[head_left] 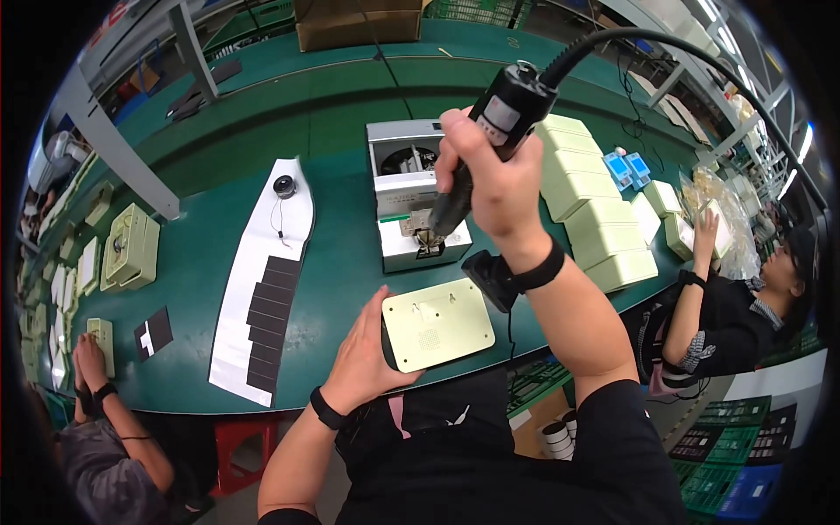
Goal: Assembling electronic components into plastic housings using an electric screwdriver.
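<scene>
My right hand (500, 179) is wrapped round a black corded electric screwdriver (514, 98), held tilted with its lower end down by the front of a grey screw feeder (404, 203). Whether its tip touches the feeder is not clear. My left hand (357, 357) grips the left edge of a pale yellow-green plastic housing (442, 337), thumb along the near side. The housing lies tilted near the table's front edge, with screw holes at its corners and a small grille of holes on its upward face.
Right of the feeder, pale green housings (604, 227) stand stacked. A white sheet (241, 306) with black pads (273, 302) and a small round black part (283, 185) lies to the left. Co-workers' hands (705, 234) work at both sides. The screwdriver's cable (665, 37) arcs overhead.
</scene>
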### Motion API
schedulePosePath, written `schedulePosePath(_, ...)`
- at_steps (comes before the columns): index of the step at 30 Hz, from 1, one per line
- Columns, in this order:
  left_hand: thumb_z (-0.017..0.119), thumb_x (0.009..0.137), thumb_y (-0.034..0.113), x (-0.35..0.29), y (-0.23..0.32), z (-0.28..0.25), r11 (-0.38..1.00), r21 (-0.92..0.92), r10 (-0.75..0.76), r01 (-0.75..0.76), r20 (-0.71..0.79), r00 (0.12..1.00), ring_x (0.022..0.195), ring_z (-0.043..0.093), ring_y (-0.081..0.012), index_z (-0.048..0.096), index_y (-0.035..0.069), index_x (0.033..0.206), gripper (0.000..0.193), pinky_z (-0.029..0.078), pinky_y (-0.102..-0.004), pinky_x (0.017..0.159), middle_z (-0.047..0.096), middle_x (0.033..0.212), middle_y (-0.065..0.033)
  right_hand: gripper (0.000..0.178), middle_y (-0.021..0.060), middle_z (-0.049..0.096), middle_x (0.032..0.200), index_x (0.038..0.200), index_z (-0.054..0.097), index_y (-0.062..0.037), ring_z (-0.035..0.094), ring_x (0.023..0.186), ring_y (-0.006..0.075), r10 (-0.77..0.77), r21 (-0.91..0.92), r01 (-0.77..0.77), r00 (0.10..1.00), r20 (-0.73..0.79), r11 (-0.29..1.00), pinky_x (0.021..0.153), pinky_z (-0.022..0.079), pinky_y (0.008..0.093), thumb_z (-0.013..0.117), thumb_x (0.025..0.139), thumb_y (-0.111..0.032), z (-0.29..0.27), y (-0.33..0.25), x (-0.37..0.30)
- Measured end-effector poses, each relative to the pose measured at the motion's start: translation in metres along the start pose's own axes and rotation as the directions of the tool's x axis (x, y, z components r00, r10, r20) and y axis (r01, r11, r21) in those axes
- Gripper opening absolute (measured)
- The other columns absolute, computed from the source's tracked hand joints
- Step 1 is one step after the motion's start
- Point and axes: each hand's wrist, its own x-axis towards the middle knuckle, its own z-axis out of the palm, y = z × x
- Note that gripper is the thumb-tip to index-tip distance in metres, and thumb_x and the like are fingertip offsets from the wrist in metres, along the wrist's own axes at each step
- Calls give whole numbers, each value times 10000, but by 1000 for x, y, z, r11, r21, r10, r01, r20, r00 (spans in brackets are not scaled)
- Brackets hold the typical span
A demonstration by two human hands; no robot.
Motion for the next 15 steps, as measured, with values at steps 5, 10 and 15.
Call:
schedulePosePath(5,955,630,241,-3,-5,-4,1000,10,-9,9,-11,1000,1334,542,-418,273,-11,1565,1185,462,-462,1120,524,1443,-235,183,68,555,661,979,564,-10,569,522,176,95,23,-95,995,21,995,520,485,326,644,987,-175,-10,-13,-25)
schedulePosePath(10,955,634,246,-2,-5,-5,1000,21,-9,9,4,1000,1337,542,-416,285,0,1558,1168,464,-458,1115,524,1442,-223,164,69,541,673,1009,519,-14,542,517,176,66,-4,-66,998,1,998,510,481,333,607,986,-150,-29,-26,-53)
schedulePosePath(15,958,641,263,0,-7,-4,999,33,4,-4,10,1000,1332,556,-407,284,16,1561,1166,479,-459,1097,522,1449,-211,169,72,536,674,1031,490,-12,532,518,174,52,-19,-52,998,-21,998,508,481,330,593,977,-134,-32,-23,-59)
